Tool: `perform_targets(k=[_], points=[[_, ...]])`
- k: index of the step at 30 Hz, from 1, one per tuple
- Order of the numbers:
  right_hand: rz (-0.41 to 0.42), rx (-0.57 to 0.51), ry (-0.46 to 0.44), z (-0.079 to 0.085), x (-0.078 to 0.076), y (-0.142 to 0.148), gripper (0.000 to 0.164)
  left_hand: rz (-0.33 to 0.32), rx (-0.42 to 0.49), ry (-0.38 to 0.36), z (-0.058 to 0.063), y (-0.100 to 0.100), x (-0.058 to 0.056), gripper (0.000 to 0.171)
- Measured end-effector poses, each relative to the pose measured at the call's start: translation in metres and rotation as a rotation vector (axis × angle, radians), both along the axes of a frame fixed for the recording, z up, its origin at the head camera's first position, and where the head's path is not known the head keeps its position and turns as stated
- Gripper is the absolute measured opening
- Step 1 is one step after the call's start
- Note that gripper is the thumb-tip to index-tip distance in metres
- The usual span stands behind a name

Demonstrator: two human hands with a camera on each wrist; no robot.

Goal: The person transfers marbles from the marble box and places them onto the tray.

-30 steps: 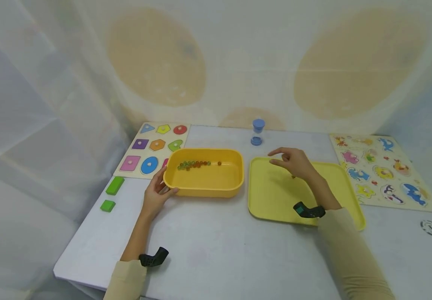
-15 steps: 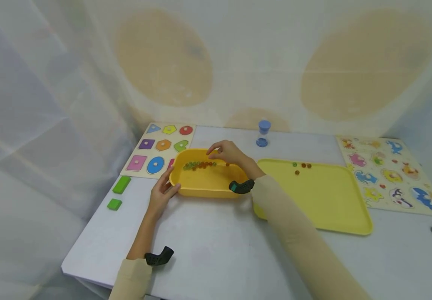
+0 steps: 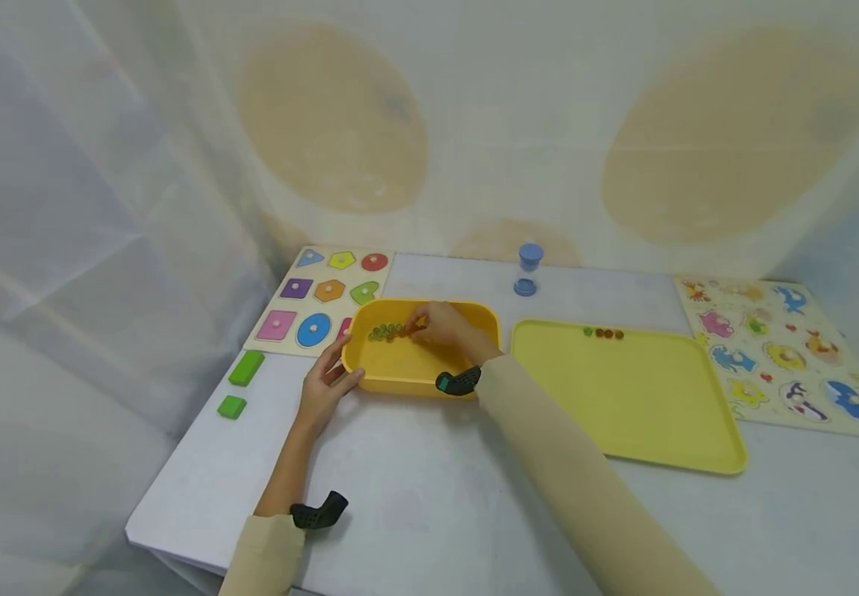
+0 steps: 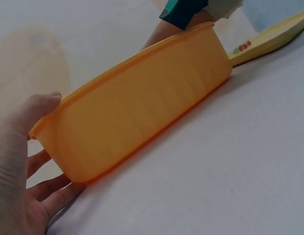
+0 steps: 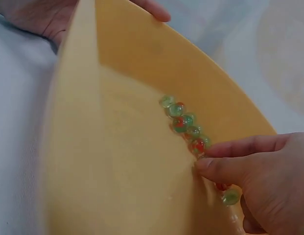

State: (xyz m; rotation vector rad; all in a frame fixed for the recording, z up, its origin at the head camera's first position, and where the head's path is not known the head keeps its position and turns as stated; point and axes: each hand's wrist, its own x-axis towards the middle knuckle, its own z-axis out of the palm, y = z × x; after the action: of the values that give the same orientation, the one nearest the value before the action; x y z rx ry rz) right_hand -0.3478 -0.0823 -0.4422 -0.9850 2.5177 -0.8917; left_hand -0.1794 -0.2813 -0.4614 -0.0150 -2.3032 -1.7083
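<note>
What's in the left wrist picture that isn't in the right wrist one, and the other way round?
Only left wrist: the flat tray with its marbles, and a dark wristband.
Only right wrist: marbles inside the yellow tub, with the fingertips of the right hand at them.
Both: that tub, the left hand holding it, and the white table.

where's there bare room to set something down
Free: the white table between the sleeves, nearer than the yellow bin; and the yellow tray on the near side of its four marbles. Crowded: the bin's far side, where the right hand is among clustered marbles.
</note>
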Motion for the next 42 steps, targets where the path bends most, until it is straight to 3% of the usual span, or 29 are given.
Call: perform_targets(k=[5,10,14,18,23,28,32,37,42], points=[[0.002,0.008,0.061,0.002,0.000,0.002,0.013,-0.011,0.008,0.004,-0.017,-0.007,-0.010,0.056],[0.024,-0.061,0.104,0.023,0.003,0.016,0.017,0.012,-0.010,0.013,-0.020,-0.008,-0.011,0.055],[0.048,-0.139,0.189,0.044,0.004,0.053,0.020,0.013,-0.026,0.014,-0.020,-0.008,-0.009,0.055],[0.009,-0.158,0.247,0.054,0.012,0.103,0.020,0.020,-0.034,0.015,-0.020,-0.013,-0.004,0.058],[-0.066,-0.163,0.278,0.042,0.022,0.172,0.021,0.044,-0.032,0.009,-0.021,-0.021,0.001,0.057],[-0.143,-0.143,0.235,0.012,0.027,0.233,0.024,0.053,-0.026,0.002,-0.023,-0.026,0.002,0.058],[-0.222,-0.064,0.222,-0.010,0.031,0.267,0.022,0.061,-0.015,-0.016,-0.021,-0.026,0.002,0.057],[-0.277,0.005,0.213,-0.023,0.033,0.284,0.021,0.072,-0.020,-0.030,-0.018,-0.024,0.003,0.056],[-0.259,-0.042,0.273,-0.012,0.033,0.269,0.029,0.075,-0.037,-0.033,-0.017,-0.023,0.004,0.056]])
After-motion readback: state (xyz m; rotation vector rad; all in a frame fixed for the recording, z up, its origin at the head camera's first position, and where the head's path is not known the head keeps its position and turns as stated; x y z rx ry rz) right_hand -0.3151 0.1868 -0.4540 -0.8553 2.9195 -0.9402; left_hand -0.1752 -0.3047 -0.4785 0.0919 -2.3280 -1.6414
